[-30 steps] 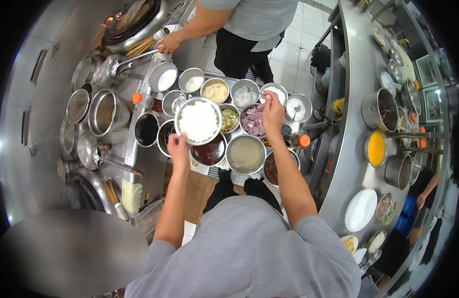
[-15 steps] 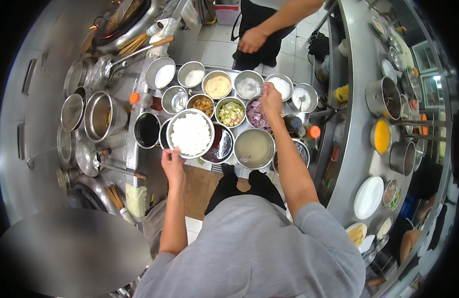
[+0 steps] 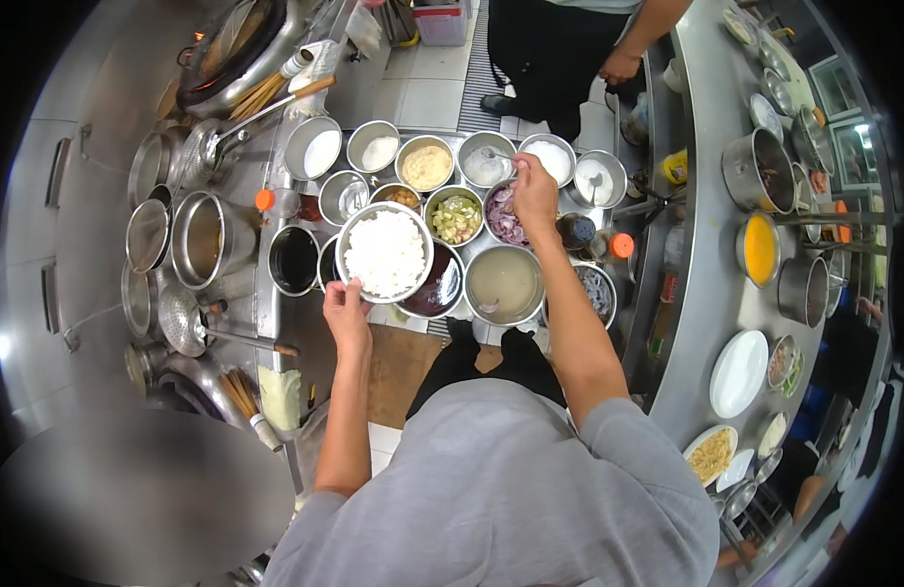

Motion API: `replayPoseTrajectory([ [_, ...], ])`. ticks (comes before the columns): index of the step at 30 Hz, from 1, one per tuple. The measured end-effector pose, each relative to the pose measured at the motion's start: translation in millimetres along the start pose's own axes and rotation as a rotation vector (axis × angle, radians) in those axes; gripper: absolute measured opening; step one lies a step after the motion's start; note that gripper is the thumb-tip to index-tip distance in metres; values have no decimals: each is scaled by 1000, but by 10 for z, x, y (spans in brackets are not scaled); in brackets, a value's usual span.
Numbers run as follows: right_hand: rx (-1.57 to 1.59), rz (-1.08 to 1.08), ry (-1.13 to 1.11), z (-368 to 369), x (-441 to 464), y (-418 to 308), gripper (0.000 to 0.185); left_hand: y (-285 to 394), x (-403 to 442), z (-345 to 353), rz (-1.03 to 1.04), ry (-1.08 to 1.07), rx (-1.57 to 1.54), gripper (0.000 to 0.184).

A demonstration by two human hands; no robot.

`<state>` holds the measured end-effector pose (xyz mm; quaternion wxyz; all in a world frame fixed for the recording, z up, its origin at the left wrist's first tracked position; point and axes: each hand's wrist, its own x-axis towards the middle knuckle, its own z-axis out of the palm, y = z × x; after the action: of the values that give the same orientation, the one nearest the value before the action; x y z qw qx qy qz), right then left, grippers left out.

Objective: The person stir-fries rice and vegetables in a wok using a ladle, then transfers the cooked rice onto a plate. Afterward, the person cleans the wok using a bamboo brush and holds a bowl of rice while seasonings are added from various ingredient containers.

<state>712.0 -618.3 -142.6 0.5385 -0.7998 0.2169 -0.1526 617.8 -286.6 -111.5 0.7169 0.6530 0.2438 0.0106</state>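
My left hand (image 3: 347, 315) grips the lower rim of a metal bowl of white rice (image 3: 385, 252), held over the containers below it. My right hand (image 3: 536, 199) is closed on the handle of a small spoon (image 3: 501, 157), whose head dips into a metal container of white seasoning (image 3: 483, 168). Below that hand is a pot of sliced red onions (image 3: 504, 217). Chopped green vegetables (image 3: 455, 219) and a cloudy liquid (image 3: 503, 284) fill pots nearby. The rice bowl partly hides a pot of dark red sauce (image 3: 440, 289).
On the left are a wok (image 3: 232, 44), a perforated ladle (image 3: 183, 321) and a deep pot (image 3: 200, 240). A steel counter on the right bears a white oval plate (image 3: 739, 374) and a pot of yellow liquid (image 3: 758, 249). Another person in a black apron (image 3: 555, 64) stands ahead.
The rice bowl has shifted slightly right, covering more of the brown diced pieces. My right hand stays at the spoon. The other person has moved right, and their hand is now lower at their side.
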Motion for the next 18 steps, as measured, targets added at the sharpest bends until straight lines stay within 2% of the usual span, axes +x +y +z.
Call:
replayPoseTrajectory([
  [3,-71,-89,40,7,-4,132,21,0,5,-5,3,-14,-5,18],
  [6,-37,19,-8,-55,-59,75,21,-8,1,-8,-2,-24,-9,18],
  [9,-66,-77,21,-21,-70,186,21,16,4,1,-3,-31,-2,18],
  [18,-68,-37,-2,-13,-92,191,21,43,-51,26,4,-30,-19,18],
])
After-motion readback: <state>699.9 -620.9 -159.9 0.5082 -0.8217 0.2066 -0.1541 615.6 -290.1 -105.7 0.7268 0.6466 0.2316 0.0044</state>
